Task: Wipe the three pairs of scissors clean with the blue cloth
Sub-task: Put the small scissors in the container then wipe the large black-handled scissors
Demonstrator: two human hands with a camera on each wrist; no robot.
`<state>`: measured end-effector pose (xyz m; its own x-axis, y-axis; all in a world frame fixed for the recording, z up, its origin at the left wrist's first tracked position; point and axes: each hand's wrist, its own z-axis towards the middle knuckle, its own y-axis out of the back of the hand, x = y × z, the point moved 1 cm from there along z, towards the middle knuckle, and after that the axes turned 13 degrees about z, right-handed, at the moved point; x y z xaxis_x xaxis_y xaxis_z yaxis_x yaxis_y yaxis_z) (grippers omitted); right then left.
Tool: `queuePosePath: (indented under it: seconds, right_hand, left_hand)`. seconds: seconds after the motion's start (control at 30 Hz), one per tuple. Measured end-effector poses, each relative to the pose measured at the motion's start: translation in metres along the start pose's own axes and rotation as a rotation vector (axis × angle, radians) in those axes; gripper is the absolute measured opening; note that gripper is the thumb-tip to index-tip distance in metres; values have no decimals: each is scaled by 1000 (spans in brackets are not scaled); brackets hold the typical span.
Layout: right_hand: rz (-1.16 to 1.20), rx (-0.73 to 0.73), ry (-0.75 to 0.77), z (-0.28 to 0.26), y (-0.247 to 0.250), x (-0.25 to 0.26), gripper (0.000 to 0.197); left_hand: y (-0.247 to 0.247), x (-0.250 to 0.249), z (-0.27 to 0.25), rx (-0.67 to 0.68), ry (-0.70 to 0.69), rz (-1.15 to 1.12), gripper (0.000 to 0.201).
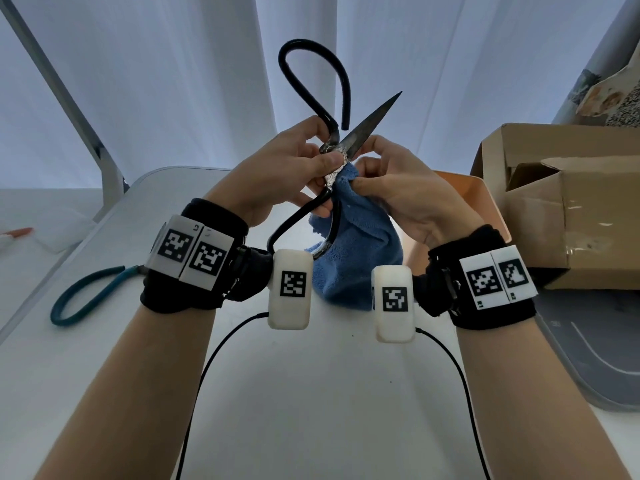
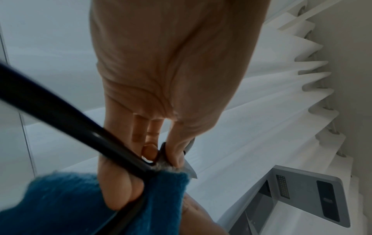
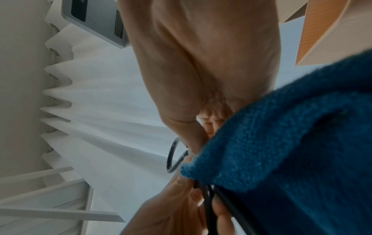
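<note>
Black-handled scissors (image 1: 332, 147) are raised above the worktop (image 1: 277, 393), your left hand (image 1: 277, 168) pinching them at the pivot. Your right hand (image 1: 405, 188) pinches the blue cloth (image 1: 356, 251) against the grimy joint. You seem mid-wipe; next, I judge, draw the cloth up the exposed blade, minding its edge.

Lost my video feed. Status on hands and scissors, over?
Left hand grips black scissors at the pivot, blades open, held up. Right hand pinches blue cloth against the pivot. Teal scissors lie on the table. Nothing in the way.
</note>
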<state>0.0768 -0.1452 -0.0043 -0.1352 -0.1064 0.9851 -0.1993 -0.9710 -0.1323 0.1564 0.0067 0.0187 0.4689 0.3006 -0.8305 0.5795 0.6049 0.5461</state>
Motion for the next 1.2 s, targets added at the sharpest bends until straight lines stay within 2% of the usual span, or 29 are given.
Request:
queuePosePath:
  seconds: [0.1, 0.27, 0.43, 0.63, 0.8, 0.97, 1.1, 1.2]
  right_hand:
    - [-19, -52, 15, 1, 0, -1, 24]
    - [67, 9, 16, 0, 1, 2, 35]
    - [13, -62, 33, 2, 1, -2, 27]
    - [52, 24, 11, 0, -1, 2, 37]
    - [35, -63, 38, 2, 0, -1, 28]
    - [110, -4, 8, 1, -2, 1, 36]
    - [70, -43, 11, 1, -2, -1, 31]
    - [91, -17, 12, 1, -1, 1, 34]
  left_hand:
    - [1, -1, 0, -5, 1, -9, 9]
    - [1, 0, -1, -14, 4, -5, 9]
    - [1, -1, -1, -12, -1, -5, 15]
    - [2, 0, -1, -14, 4, 0, 15]
    - [0, -2, -1, -24, 3, -10, 14]
    - [0, 0, 0, -34, 9, -6, 13]
    - [0, 0, 0, -29, 10, -11, 10]
    - [0, -1, 0, -29, 6, -15, 10]
